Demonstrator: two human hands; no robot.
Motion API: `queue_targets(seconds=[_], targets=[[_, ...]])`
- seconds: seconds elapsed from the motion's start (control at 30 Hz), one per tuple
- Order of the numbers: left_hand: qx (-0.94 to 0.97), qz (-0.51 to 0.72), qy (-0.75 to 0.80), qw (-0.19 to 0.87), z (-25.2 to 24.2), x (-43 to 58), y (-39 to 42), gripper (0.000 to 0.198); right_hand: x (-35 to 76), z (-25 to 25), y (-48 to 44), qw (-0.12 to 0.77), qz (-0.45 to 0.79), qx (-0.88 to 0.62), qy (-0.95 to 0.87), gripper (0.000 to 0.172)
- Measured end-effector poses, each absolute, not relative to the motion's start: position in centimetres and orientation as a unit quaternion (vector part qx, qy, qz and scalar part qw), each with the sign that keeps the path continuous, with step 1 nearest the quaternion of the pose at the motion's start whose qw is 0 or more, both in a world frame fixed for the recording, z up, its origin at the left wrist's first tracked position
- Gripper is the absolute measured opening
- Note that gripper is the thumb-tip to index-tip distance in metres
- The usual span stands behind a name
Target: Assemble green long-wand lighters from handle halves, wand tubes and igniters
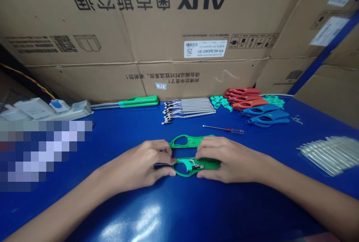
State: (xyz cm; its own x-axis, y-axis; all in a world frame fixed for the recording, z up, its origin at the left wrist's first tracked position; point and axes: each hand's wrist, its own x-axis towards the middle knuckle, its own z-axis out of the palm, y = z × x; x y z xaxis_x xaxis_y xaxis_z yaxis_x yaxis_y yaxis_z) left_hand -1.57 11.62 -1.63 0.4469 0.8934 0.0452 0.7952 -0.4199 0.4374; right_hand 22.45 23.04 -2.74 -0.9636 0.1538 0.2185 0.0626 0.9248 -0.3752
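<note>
On the blue table, I hold an open green half-shell of a long-necked lighter (179, 171) between both hands. My left hand (153, 159) is closed, thumb and fingers pinching its front end, where a dark rod shows between them. My right hand (224, 158) is closed round the wide handle end. Inside the shell's loop lie a teal trigger (187, 164) and a small black part with white wires (198, 166). Just behind it lies another green half-shell (183, 143), with the right fingers over its right end; whether they touch it I cannot tell.
Behind the hands lie metal rods with wires (196, 108), teal caps (220, 102), a screwdriver (224, 128), red handles (242, 91), blue handles (267, 119) and green lighters (140, 101). Clear tubes (331, 156) lie right, a power strip (80, 108) left. Cardboard (126, 47) walls the back.
</note>
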Motion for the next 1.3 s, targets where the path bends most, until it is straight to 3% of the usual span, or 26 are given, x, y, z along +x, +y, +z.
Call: queue_targets(seconds=[0.1, 0.3, 1.3], targets=[[0.831, 0.139, 0.509, 0.178, -1.66, -1.59, 11.67, 0.016, 22.37, -2.59, 22.9, 0.101, 0.2, -0.099, -0.969, 0.034], [0.826, 0.148, 0.51, 0.187, -1.85, -1.57, 11.75, 0.013, 22.19, -2.17, 22.49, 0.056, 0.245, -0.153, -0.956, 0.026], [0.815, 0.154, 0.519, 0.204, -2.12, -1.66, 11.75, 0.012, 22.5, -2.68, 22.55, 0.096, 0.174, -0.059, -0.978, 0.025]])
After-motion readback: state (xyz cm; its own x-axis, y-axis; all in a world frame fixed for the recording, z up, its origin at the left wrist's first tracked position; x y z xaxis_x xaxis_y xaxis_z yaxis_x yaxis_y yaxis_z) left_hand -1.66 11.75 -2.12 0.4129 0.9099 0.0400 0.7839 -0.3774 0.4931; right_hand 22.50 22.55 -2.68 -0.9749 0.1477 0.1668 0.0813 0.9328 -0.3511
